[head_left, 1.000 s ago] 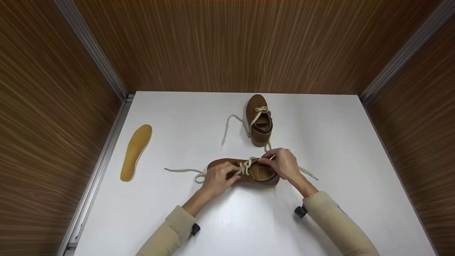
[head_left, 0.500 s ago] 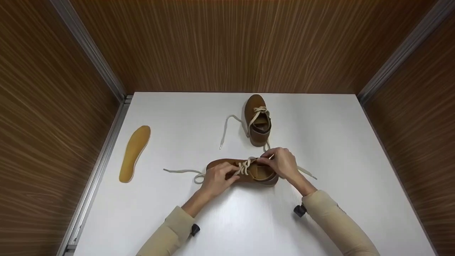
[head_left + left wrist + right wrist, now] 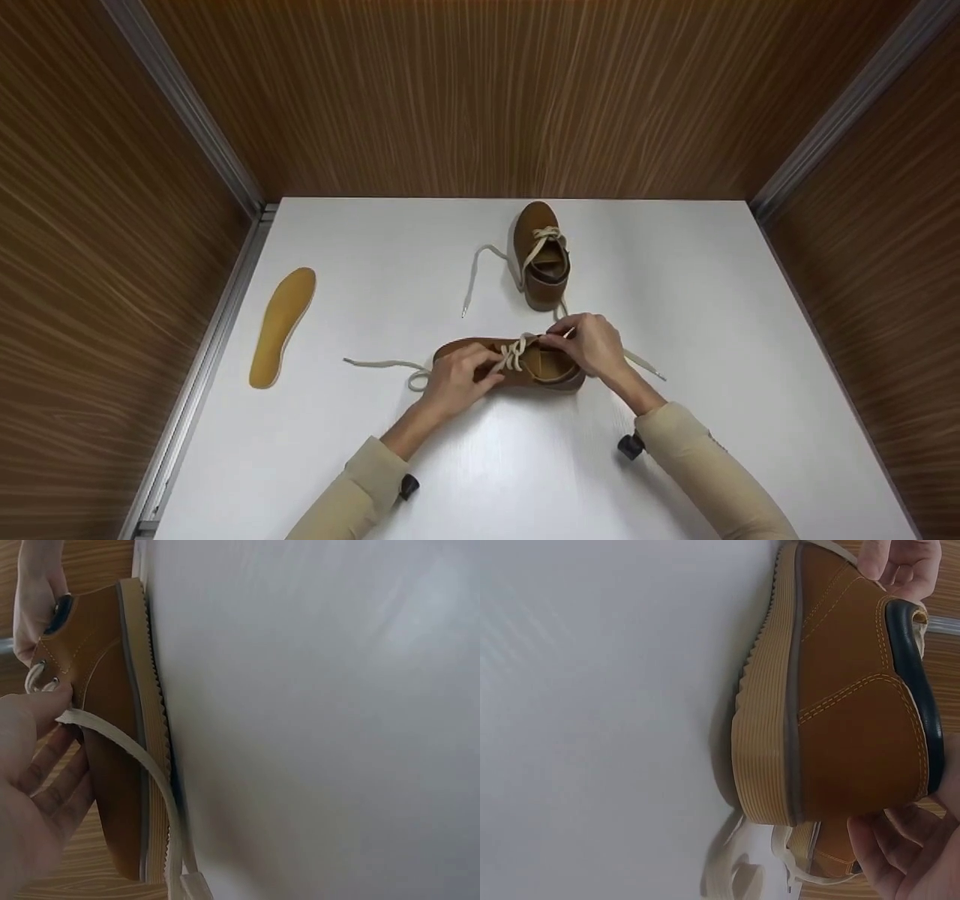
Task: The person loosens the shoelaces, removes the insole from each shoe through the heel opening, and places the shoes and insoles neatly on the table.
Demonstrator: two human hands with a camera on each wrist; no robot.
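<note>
A brown lace-up shoe (image 3: 536, 379) lies across the table in the head view, toe to the left, its cream lace (image 3: 514, 352) crossing the front. My left hand (image 3: 456, 381) grips the shoe's front from above. In the left wrist view, its thumb (image 3: 52, 705) presses the near side below the eyelets, where a lace end hangs down over the sole. My right hand (image 3: 596, 345) pinches the far edge of the shoe's opening by the top of the lacing. The right wrist view shows its fingers (image 3: 889, 851) beyond the heel; the fingertips are partly hidden.
A second brown shoe (image 3: 546, 289) stands behind, toe away, with loose laces. A tan insole (image 3: 283, 326) lies at the left of the white table (image 3: 712, 300). Lace ends trail to both sides of the near shoe. Wood-grain panels (image 3: 480, 97) surround the table.
The whole head view shifts slightly. Both hands stay in nearly the same place on the near shoe; nothing else visibly moves.
</note>
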